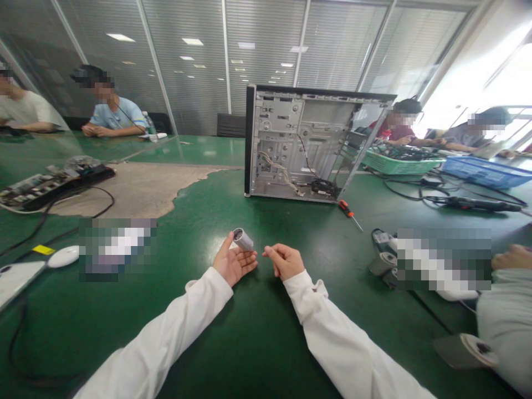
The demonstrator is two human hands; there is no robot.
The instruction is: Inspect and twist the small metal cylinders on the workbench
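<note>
- Glossy green tabletop (253, 343), its surface broken at 10 o'clock from the hands by a dull, rough-edged tan patch (145, 183).
- Open rectangular computer case of grey stamped metal with a black front edge (320, 113), upright between 12 and 1 o'clock; thin wires trail inside.
- Green openwork plastic basket (409, 166), at 2 o'clock beyond the case, filled with dark cables.
- Left hand (233, 265), reaching in from 7 o'clock in a white sleeve, palm turned up, thumb and fingers cradling the cylinder.
- Right hand (288, 260), from 5 o'clock, loosely curled, thumb against index finger near the left fingertips; whether it pinches something small cannot be told.
- Orange-and-black-handled screwdriver (346, 209), at 2 o'clock, slim metal shaft.
- Short, smooth silver cylinder (245, 240), tilted in the left hand, dark recessed end facing 11 o'clock.
</note>
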